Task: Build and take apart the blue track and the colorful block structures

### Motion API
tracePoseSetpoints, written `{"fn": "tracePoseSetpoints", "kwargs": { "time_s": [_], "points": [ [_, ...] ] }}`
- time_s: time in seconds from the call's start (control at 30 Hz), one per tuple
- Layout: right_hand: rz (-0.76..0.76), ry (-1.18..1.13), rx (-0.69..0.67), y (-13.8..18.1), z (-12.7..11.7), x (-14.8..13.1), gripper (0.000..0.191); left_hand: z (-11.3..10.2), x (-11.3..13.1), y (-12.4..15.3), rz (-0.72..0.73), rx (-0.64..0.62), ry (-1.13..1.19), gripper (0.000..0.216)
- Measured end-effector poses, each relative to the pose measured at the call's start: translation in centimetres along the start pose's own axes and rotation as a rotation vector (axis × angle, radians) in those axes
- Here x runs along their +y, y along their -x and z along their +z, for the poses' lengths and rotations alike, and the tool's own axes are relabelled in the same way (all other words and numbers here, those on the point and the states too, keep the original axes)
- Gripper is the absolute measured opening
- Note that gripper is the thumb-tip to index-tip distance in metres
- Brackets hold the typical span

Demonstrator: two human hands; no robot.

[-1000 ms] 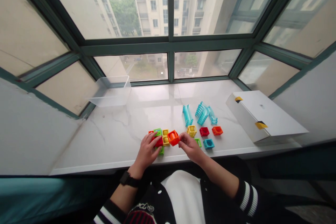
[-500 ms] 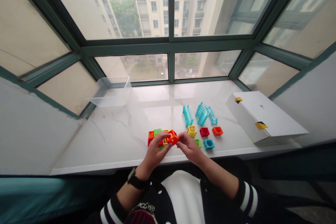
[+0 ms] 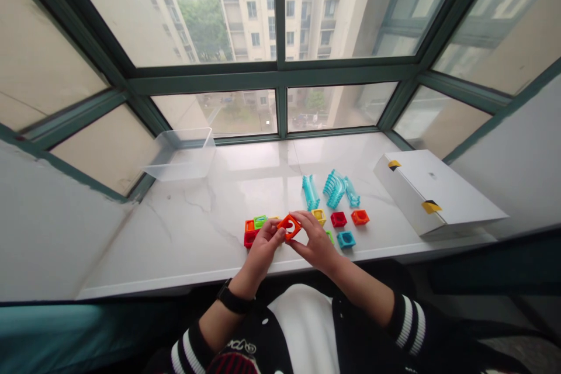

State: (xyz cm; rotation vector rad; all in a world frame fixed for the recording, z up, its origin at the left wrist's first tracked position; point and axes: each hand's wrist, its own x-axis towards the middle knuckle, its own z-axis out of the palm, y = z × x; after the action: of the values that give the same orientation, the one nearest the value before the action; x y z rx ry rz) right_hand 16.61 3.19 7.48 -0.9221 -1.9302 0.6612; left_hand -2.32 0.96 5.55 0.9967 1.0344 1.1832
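An orange hollow cube block (image 3: 283, 222) is held up between both hands, its round opening facing me. My left hand (image 3: 265, 247) pinches it from the left, and my right hand (image 3: 314, 241) grips its right side with thumb and fingers. Behind my left hand sits a cluster of blocks, with a red block (image 3: 250, 238) and a green block (image 3: 260, 221) showing; the rest is hidden. Right of my right hand lie a yellow block (image 3: 319, 217), a red cube (image 3: 338, 220), an orange cube (image 3: 360, 217), a blue cube (image 3: 346, 239) and a partly covered green block (image 3: 330, 237).
Translucent blue track pieces, one straight (image 3: 311, 192) and one curved (image 3: 335, 189), lie beyond the blocks. A clear plastic bin (image 3: 179, 172) stands at the back left. On the right is a white box (image 3: 442, 193). The marble sill (image 3: 184, 245) ends at its front edge near me.
My right hand has closed onto the orange block, which has turned so its opening faces me. The view has shifted slightly.
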Motion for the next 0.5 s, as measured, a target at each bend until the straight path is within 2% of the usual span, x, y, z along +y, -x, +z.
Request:
{"fn": "tracePoseSetpoints", "kwargs": {
  "time_s": [0.13, 0.3, 0.5],
  "points": [
    [0.026, 0.009, -0.012, 0.0, -1.1, 0.3, 0.063, 0.4, 0.7, -0.1, 0.016, -0.081, -0.059, 0.041],
    [0.049, 0.003, 0.01, 0.2, -3.9, 1.1, 0.062, 0.0, 0.9, -0.1, 0.085, -0.206, -0.206, 0.057],
    [0.232, 0.1, 0.2, 2.1, -9.6, 5.0, 0.056, -2.3, 0.5, -0.1, 0.11, -0.04, -0.289, 0.058]
  ]
}}
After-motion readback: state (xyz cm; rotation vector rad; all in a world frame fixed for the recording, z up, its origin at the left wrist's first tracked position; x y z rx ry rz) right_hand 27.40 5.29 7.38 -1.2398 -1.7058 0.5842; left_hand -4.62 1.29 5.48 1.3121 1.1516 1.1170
